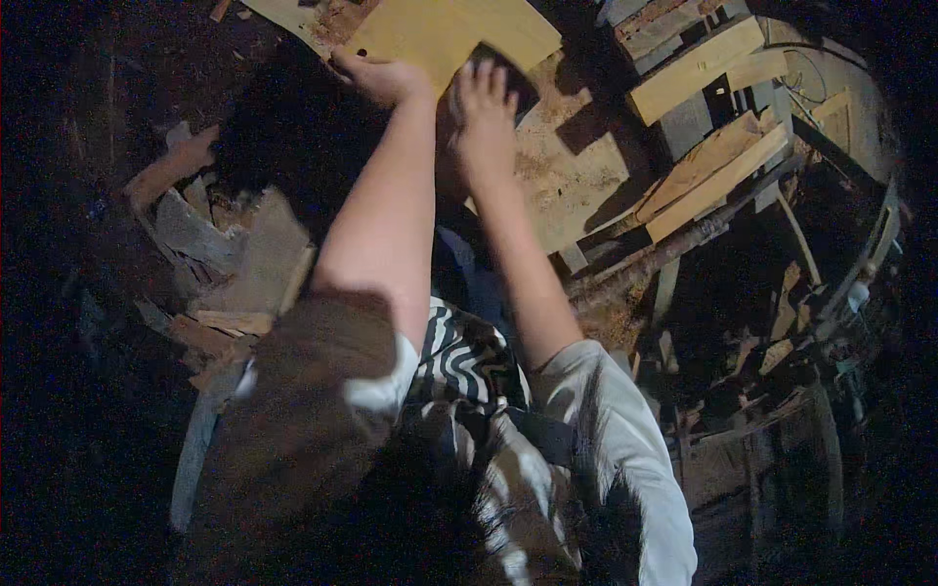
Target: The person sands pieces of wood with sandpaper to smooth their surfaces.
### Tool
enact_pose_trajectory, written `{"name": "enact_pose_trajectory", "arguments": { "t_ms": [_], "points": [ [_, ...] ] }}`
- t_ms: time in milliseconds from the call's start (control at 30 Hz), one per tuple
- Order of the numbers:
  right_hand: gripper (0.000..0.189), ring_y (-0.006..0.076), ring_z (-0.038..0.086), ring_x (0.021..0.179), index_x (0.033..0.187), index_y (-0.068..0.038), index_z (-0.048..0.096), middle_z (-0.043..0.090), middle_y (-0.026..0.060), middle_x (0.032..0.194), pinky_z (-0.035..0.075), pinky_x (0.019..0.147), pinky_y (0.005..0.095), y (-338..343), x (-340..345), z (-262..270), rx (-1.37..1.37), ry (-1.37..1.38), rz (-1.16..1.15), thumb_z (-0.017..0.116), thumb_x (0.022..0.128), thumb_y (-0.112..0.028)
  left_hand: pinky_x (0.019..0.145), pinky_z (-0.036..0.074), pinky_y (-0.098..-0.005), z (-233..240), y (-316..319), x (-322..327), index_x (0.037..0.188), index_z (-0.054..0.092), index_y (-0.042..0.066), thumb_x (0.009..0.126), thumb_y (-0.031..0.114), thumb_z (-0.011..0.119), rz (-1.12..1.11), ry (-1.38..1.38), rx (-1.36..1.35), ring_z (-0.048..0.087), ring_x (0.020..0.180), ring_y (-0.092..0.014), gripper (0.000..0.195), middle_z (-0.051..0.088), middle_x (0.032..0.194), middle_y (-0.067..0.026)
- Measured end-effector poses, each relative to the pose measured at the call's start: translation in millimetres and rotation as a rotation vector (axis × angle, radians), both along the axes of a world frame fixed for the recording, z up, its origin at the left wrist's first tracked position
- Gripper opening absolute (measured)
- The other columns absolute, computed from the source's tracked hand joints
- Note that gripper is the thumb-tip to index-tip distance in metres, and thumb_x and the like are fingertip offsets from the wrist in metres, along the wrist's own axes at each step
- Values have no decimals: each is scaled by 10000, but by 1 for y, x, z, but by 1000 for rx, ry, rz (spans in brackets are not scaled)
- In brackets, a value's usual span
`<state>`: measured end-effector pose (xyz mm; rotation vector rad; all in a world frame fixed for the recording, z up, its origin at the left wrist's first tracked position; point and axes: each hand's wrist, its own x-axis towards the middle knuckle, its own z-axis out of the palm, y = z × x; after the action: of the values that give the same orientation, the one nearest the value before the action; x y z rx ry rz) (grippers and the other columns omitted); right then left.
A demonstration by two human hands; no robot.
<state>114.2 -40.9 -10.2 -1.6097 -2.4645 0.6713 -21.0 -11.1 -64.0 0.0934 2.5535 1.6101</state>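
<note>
A pale yellow wooden board (447, 33) with a small dark hole near its left edge lies at the top of the view. My left hand (388, 79) is at the board's near left edge, its wrist bent and its fingers pointing left; whether it grips the edge is unclear. To its right, my right hand (486, 99) lies over a dark, straight-edged piece (524, 88) at the board's near right side, fingers spread across it and slightly blurred. What that piece is made of cannot be told. Both forearms reach up from light sleeves.
Right of my right hand is a wooden surface (571, 176) strewn with sawdust. Cut boards (700, 69) are stacked at the upper right, with more timber (718, 183) below. Broken wood offcuts (234, 249) are heaped at the left. Deep shadow covers much of the floor.
</note>
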Motion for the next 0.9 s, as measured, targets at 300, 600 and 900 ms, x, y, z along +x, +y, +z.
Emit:
{"name": "enact_pose_trajectory", "arguments": {
  "t_ms": [300, 600, 900],
  "points": [
    [819, 380, 243, 1389, 1467, -123, 272, 270, 160, 1510, 248, 1104, 530, 67, -17, 3, 124, 82, 31, 640, 737, -80, 923, 456, -509, 26, 0, 5, 1413, 276, 95, 889, 0, 383, 75, -58, -415, 502, 1141, -447, 543, 465, 1266, -318],
    [701, 318, 251, 1403, 1459, -143, 315, 273, 138, 1517, 268, 1090, 539, -19, -4, 4, -103, 31, 240, 465, 794, 21, 941, 437, -463, 22, -4, -7, 1406, 291, 22, 894, 35, 382, 156, 8, -51, 547, 1112, -403, 520, 544, 1206, -283],
    [704, 399, 246, 1382, 1440, -95, 309, 314, 192, 1481, 226, 1105, 551, 140, -40, -4, 205, 19, 242, 526, 773, -41, 777, 511, -540, 34, 14, 12, 1460, 145, 201, 941, 109, 337, 55, -214, -255, 610, 929, -464, 562, 615, 1056, -307]
  ]
}}
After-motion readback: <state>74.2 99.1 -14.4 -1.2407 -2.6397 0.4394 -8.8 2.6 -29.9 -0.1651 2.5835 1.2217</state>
